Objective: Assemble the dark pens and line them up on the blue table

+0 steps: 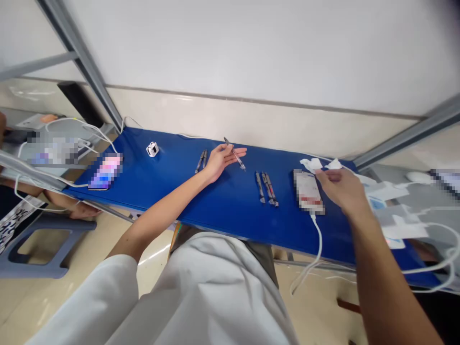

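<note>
The left hand (pixel 218 162) was grasping one pen (pixel 239 159) between its thumb and fingers, above the blue table (pixel 223 208), with the other fingers stretched out toward the right. This pen was tilted, its dark end pointing up and away from the person, its clear end down and nearer. Just beside the left wrist, on its left side, a pair of pens (pixel 199 162) lay on the table. To the right of this hand, three more pens (pixel 259 187) lay close together, in nearly the same direction. The right hand (pixel 343 190) was at the right part of the table, with its fingers bent, next to some white tissue (pixel 312 165); I cannot tell if it gripped the tissue or only touched it. Just left of this hand lay a phone (pixel 309 191), and a white cable (pixel 319 239) went from its near end down over the table edge. At the left end there were a second phone (pixel 106 171) and a small white cube (pixel 152 149).
</note>
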`<state>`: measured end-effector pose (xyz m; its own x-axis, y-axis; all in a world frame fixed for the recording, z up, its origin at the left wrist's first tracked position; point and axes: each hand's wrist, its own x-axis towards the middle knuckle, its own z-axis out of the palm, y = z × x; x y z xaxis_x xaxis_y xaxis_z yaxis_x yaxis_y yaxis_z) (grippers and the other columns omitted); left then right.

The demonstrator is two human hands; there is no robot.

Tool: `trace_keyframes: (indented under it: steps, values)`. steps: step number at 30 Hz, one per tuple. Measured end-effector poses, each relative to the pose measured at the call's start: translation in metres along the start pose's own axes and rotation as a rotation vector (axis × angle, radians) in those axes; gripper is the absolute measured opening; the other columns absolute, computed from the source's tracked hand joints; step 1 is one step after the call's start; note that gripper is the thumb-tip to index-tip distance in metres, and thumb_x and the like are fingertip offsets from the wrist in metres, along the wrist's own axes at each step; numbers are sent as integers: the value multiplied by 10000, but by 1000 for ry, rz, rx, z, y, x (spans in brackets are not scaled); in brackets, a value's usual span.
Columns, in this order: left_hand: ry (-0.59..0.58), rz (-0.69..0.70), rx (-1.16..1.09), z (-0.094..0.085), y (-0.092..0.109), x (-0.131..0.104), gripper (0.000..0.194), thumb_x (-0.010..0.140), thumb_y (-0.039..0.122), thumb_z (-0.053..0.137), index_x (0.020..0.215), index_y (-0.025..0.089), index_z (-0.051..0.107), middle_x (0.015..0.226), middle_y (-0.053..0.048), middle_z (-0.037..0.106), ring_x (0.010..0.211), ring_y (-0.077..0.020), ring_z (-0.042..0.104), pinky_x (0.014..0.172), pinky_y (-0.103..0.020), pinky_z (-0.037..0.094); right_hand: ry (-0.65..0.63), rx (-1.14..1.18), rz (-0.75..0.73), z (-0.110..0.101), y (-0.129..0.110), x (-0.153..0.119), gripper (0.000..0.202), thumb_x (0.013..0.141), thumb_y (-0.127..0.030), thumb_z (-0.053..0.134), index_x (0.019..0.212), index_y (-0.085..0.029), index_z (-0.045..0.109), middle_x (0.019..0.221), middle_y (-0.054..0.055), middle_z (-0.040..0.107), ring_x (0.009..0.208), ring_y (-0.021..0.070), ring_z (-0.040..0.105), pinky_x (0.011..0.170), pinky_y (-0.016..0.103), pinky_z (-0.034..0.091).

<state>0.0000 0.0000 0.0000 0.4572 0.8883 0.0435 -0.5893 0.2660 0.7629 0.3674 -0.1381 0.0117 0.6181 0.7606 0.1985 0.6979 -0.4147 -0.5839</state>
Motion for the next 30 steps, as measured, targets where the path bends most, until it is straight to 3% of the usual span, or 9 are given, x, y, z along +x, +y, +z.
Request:
trace_keyframes:
  steps: [2,5,10,13,16,19,24,28,30]
  values:
    - [-39,4,-6,1,0,-1,281,1042,370,803,936,203,605,1249,-178,854,1210,-278,824,1146,-401,523,-42,156,-102,4,-29,-11,244,1050,-489,728,955,-267,692,1147,242,823,1062,337,783,995,513,567]
    - [-61,-5,-36,3,-1,-2,317,1001,349,857,918,206,586,1302,-187,841,1274,-288,806,1203,-428,492,-148,317,-260,25,-77,-28,311,1074,-569,707,1038,-261,728,1101,156,844,1011,264,794,1003,422,588]
    - [-94,-1,-46,5,-6,-3,244,944,280,903,1050,192,702,1296,-163,843,1261,-270,804,1193,-430,506,-459,474,-507,73,-142,-44,506,1021,-739,727,1034,-233,743,939,96,811,976,284,767,947,420,616]
    - [-91,24,7,3,-11,-1,304,906,328,937,1114,180,772,1217,-143,855,1165,-244,814,1132,-394,542,-670,634,-464,92,-158,-49,573,1011,-806,700,998,-234,711,754,39,693,738,212,661,722,346,575]
    - [-62,90,60,0,-17,3,324,844,397,989,956,181,774,1085,-95,855,1022,-196,802,1072,-358,552,-767,823,-333,102,-159,-53,613,991,-857,687,984,-244,661,647,-40,480,547,138,418,526,293,404]
    - [-23,129,132,-3,-23,4,397,786,471,1024,868,201,744,961,-47,836,906,-173,773,991,-354,556,-702,869,-285,106,-153,-58,643,989,-891,648,921,-252,614,653,-53,404,509,126,330,481,298,299]
    - [36,110,247,-4,-28,3,441,790,543,1007,857,213,721,949,-57,839,911,-186,778,849,-316,520,-291,491,-595,112,-146,-63,718,1095,-879,395,768,-256,535,670,37,578,595,195,527,618,354,395]
    - [69,106,234,-1,-26,-1,404,830,495,994,876,209,713,984,-73,841,930,-193,779,875,-327,533,-139,349,-720,120,-142,-64,717,1150,-815,275,812,-254,567,689,55,632,617,213,566,672,367,395]
    - [29,99,172,2,-22,-4,344,873,452,971,960,210,742,1100,-88,851,991,-204,788,932,-345,549,-104,340,-728,121,-139,-62,697,1166,-783,279,859,-248,606,703,56,647,613,213,573,669,364,397]
